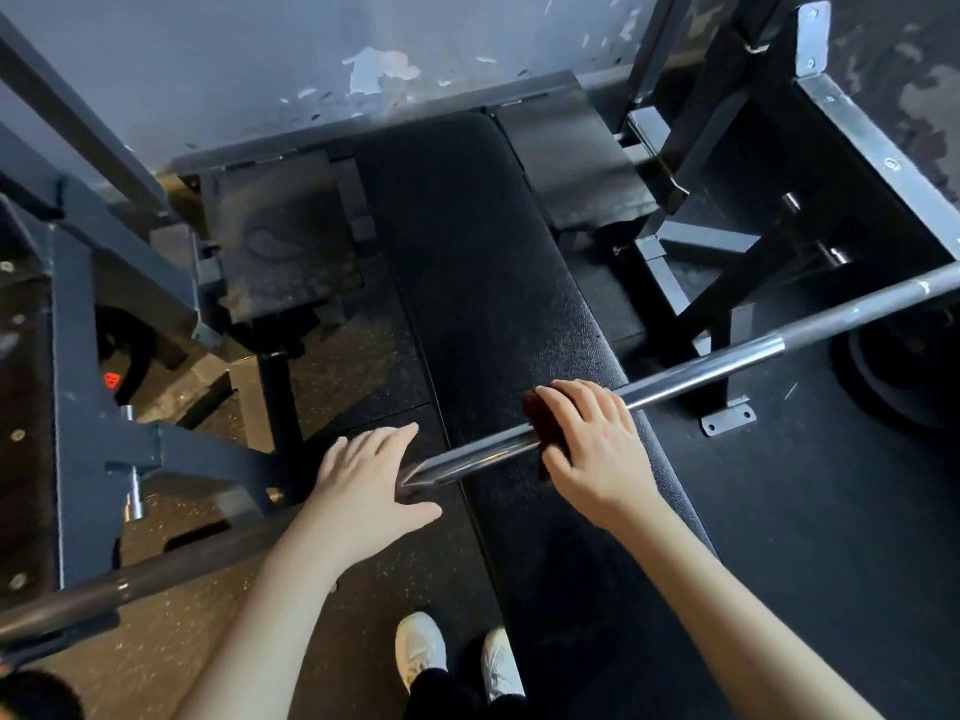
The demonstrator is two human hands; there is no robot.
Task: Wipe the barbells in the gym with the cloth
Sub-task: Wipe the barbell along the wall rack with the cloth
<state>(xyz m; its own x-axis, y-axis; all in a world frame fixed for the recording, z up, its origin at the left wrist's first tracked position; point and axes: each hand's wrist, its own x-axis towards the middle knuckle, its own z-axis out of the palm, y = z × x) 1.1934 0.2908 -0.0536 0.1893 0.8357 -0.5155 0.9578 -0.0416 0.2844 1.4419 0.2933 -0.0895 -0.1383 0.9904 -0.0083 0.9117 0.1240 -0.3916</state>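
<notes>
A chrome barbell (pixel 717 368) runs diagonally from lower left to upper right above a black padded bench (pixel 498 283). My right hand (pixel 597 449) presses a dark reddish-brown cloth (pixel 540 418) around the middle of the bar. My left hand (pixel 363 475) rests on the bar a little to the left, fingers spread and flat over it, hiding that stretch of the shaft. The bar's left end (pixel 78 600) shows again at the lower left, dull grey.
Grey steel rack uprights stand on the left (pixel 78 407) and right (pixel 857 137). Weight plates sit at the left (pixel 124 356) and right (pixel 893 376). A peeling wall (pixel 363 54) is behind. My white shoes (pixel 457 662) stand on the rubber floor below.
</notes>
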